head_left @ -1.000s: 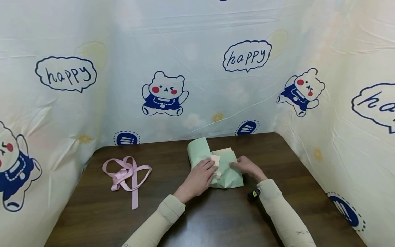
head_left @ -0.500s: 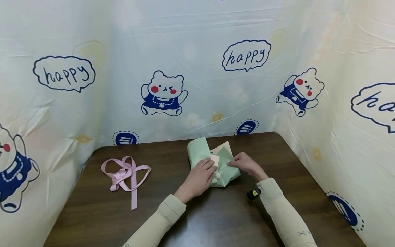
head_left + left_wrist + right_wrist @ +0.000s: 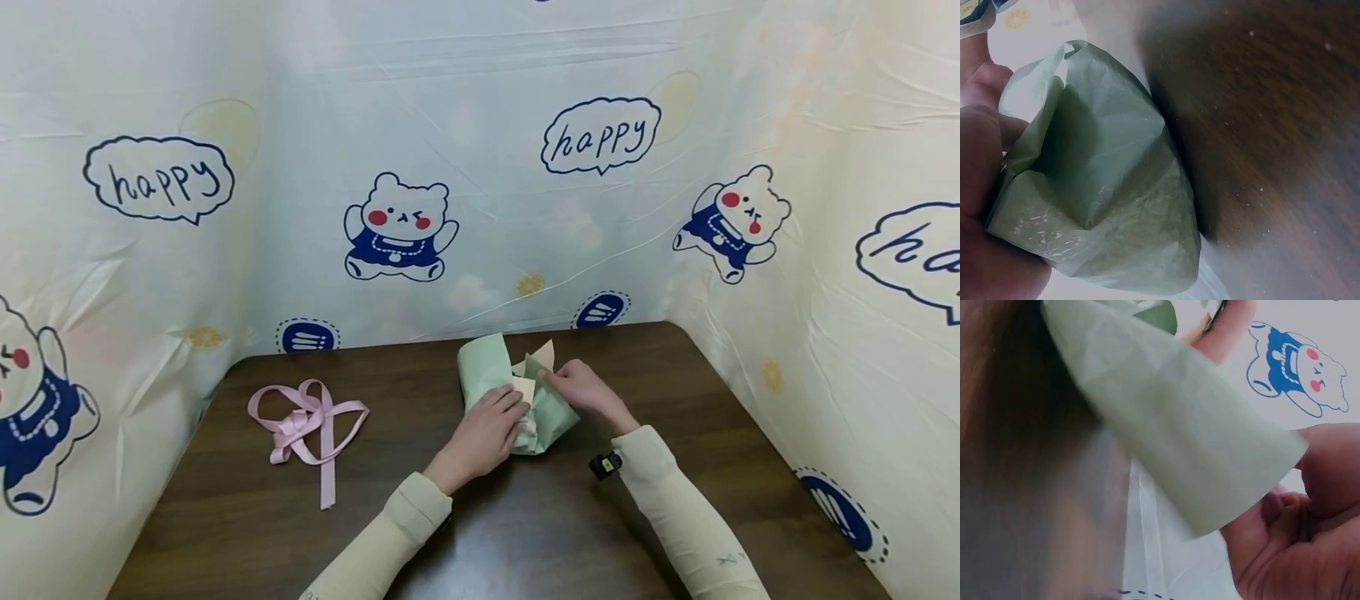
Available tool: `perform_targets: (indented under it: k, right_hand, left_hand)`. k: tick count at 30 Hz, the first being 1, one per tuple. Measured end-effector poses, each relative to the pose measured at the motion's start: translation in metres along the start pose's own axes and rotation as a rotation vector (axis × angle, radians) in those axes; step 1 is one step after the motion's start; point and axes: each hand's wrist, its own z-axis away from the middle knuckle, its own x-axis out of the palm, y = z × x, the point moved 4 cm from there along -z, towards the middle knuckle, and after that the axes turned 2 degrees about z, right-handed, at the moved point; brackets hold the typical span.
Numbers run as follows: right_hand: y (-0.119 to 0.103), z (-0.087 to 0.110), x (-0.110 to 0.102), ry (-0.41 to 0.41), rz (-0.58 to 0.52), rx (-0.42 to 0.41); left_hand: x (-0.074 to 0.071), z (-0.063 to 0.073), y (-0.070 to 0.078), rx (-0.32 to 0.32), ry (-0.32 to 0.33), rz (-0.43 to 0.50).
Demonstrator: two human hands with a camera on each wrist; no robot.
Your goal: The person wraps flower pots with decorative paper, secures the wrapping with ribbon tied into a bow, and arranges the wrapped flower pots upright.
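A light green sheet of wrapping paper (image 3: 483,362) with a cream inner side is folded into a bundle near the table's back edge. My left hand (image 3: 487,429) holds its folds at the middle, fingers over a small pale square piece (image 3: 524,388). In the left wrist view, the green paper (image 3: 1110,175) bulges out from between thumb and fingers. My right hand (image 3: 588,392) pinches the right flap, which stands raised and bent inward. The right wrist view shows this flap (image 3: 1179,425) stretched toward thumb and fingertips. What the bundle contains is hidden.
A loosely looped pink ribbon (image 3: 326,425) lies on the left of the dark wooden table (image 3: 517,533). Printed cloth (image 3: 480,125) hangs around the back and sides. A small black device (image 3: 604,465) sits at the right wrist.
My right hand has moved slightly left and up, lifting the right flap of the paper and folding it inward. The left hand has stayed on the folds.
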Motion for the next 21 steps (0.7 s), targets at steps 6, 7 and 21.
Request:
perform_targets:
  k: [6,7,21]
  right_hand:
    - [-0.011,-0.003,-0.001,0.036,0.172,-0.054]
    - [-0.013,-0.003,0.0,0.04,0.188,-0.061]
    - [-0.064,0.002,0.025,0.013,0.411,-0.195]
  left_hand:
    - [-0.002,-0.001,0.0,-0.011,0.022,0.038]
    - [-0.002,0.0,0.0,-0.008,0.027,0.038]
    - [0.004,0.001,0.0,0.007,0.081,-0.044]
